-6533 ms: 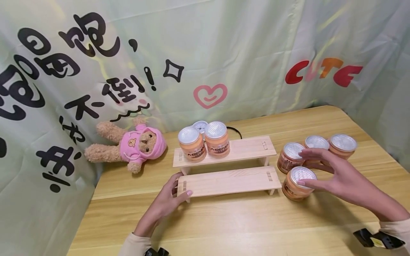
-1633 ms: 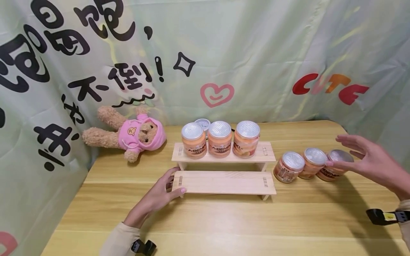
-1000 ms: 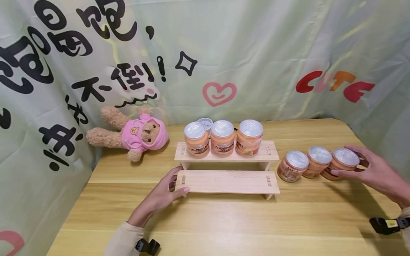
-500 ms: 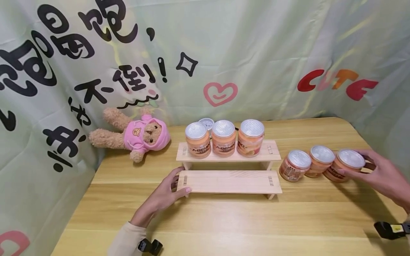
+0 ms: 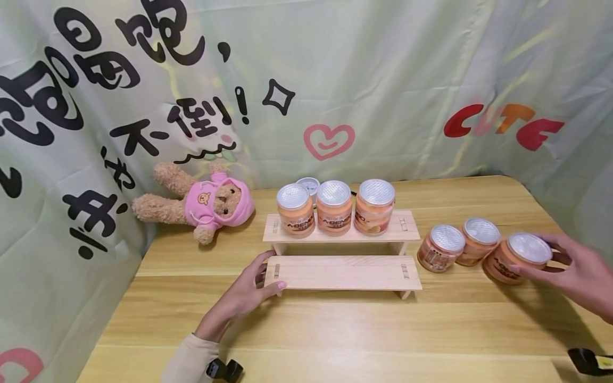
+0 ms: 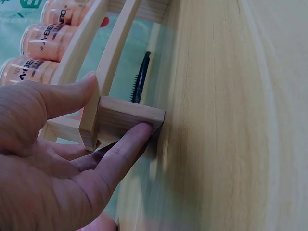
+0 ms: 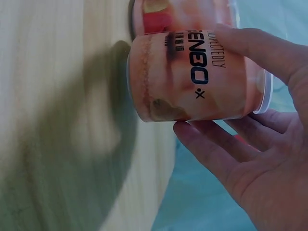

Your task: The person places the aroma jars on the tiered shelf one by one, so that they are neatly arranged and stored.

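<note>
Over at our wooden rack's (image 5: 325, 272) left end, we've got the lower step (image 5: 356, 272) pinched in our left hand (image 5: 246, 290). Our right hand (image 5: 577, 274) curls its fingers round a silver-lidded orange jar (image 5: 512, 259), just beside two matching jars (image 5: 441, 250). Further back, three more jars (image 5: 334, 208) line the upper step (image 5: 404, 223).

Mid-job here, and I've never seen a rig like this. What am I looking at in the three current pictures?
Not a machine: these are a person's bare left hand and right hand. The wide picture is taken from the head, forward and down; the two sideways-looking ones come from the left and right wrists. On the table stands a two-tier wooden rack with three jars on its upper board, two more jars to its right, and a plush bear lying at the left. The left hand grips the left end of the rack's lower board; the right hand holds a sixth jar.
</note>
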Demonstrator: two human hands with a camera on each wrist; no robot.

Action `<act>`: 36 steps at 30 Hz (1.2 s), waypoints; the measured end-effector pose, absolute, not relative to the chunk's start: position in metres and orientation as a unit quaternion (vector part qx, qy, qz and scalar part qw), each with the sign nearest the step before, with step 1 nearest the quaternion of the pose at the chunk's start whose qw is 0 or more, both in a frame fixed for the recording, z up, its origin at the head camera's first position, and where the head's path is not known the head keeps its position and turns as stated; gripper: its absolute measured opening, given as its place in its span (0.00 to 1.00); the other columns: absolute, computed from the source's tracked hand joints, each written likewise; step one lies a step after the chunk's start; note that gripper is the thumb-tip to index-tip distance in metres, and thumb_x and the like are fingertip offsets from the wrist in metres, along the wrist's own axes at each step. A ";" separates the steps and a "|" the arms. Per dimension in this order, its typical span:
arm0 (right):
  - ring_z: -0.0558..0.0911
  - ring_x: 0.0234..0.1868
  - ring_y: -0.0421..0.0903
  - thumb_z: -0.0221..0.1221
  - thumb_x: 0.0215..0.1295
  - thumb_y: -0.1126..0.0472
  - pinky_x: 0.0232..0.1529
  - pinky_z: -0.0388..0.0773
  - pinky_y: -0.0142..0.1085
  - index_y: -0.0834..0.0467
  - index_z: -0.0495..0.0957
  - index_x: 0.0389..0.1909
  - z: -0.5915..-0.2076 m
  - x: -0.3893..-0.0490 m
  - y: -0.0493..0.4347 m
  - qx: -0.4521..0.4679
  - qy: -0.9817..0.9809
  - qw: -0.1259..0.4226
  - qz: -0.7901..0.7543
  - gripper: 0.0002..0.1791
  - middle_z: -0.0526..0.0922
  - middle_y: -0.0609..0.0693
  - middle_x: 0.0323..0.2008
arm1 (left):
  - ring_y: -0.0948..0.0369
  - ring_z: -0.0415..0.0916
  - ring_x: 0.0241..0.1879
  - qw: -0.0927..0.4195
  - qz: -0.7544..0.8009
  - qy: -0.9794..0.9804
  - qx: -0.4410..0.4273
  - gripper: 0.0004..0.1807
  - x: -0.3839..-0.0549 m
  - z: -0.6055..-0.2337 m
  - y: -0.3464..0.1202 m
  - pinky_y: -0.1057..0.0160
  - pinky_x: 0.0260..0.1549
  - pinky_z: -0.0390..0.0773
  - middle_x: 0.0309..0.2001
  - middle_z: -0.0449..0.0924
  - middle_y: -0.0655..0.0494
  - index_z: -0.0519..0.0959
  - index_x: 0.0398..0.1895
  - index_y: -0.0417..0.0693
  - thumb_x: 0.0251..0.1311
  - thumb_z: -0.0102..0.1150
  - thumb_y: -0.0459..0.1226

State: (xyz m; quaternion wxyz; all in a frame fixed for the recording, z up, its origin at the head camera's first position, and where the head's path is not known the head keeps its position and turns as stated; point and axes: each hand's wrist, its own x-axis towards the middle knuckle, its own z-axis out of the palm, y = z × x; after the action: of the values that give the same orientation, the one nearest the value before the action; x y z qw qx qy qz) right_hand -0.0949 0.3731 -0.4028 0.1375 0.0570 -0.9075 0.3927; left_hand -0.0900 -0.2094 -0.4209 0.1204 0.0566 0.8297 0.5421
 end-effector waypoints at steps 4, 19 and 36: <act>0.69 0.39 0.13 0.78 0.45 0.72 0.30 0.72 0.13 0.52 0.74 0.51 -0.398 -0.087 0.368 0.048 -0.905 0.148 0.395 0.32 0.69 0.20 0.42 | 0.41 0.71 0.63 0.121 0.543 0.829 0.060 0.41 -0.090 -0.420 -0.209 0.39 0.63 0.70 0.61 0.75 0.39 0.60 0.76 0.46 0.62 0.69 0.36; 0.74 0.41 0.17 0.78 0.36 0.79 0.32 0.74 0.13 0.38 0.73 0.51 -0.364 -0.062 0.337 0.070 -0.885 0.165 0.430 0.45 0.75 0.26 0.44 | 0.42 0.73 0.61 0.120 0.551 0.824 0.060 0.41 -0.089 -0.420 -0.209 0.41 0.62 0.72 0.61 0.76 0.38 0.59 0.76 0.45 0.63 0.69 0.35; 0.81 0.41 0.31 0.83 0.35 0.67 0.36 0.79 0.20 0.58 0.78 0.57 -0.335 -0.065 0.256 0.240 -0.892 0.098 0.371 0.41 0.80 0.40 0.48 | 0.45 0.75 0.60 0.122 0.546 0.827 0.057 0.41 -0.089 -0.421 -0.209 0.43 0.61 0.73 0.61 0.76 0.39 0.59 0.76 0.45 0.63 0.69 0.37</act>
State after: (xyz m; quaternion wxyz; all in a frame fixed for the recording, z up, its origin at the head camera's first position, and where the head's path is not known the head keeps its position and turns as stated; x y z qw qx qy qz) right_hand -0.0652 0.2561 -0.3355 0.0978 0.2403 -0.8917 0.3709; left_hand -0.0894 -0.2088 -0.4207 0.1218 0.0575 0.8270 0.5458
